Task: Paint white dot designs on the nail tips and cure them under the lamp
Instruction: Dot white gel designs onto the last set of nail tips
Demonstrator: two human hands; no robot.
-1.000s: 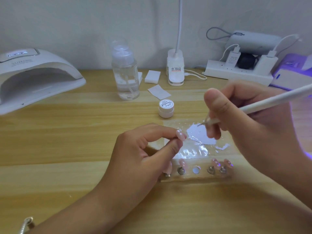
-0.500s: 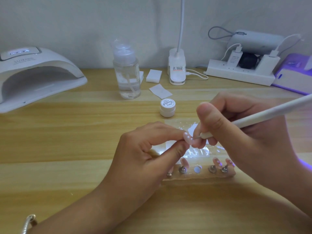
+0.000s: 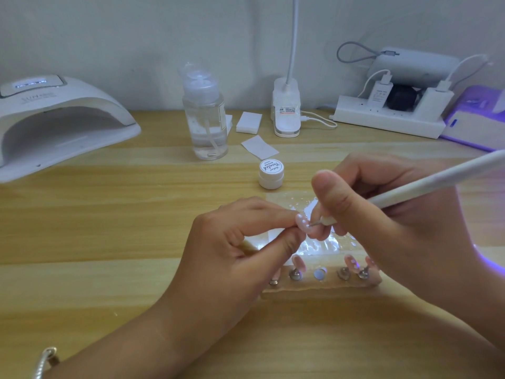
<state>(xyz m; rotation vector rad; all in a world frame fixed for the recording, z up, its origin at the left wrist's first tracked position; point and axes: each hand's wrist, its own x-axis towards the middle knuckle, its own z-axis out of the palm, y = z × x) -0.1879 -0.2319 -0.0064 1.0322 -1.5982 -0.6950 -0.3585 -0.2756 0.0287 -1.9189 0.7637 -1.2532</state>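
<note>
A: Since the head cam is the only view, where's the nail tip [image 3: 302,225] sitting?
B: Your left hand [image 3: 232,250] pinches it between thumb and forefinger, close to the stand [image 3: 322,286]. The right hand [image 3: 382,222] grips the dotting pen [image 3: 426,187] pencil-style, point touching the nail tip's right edge (a few white dots show already).
A: Which way for the next dot?
B: It lies just left of the pen point, long axis roughly top-to-bottom in frame, so I'd reckon tiny sideways nudges. The curing lamp [image 3: 62,119] sits far left, nearer the left hand.

Glossy pink nail tip [image 3: 302,225]; matt wood-grain table [image 3: 109,228]; clear plastic bottle [image 3: 205,124].
</note>
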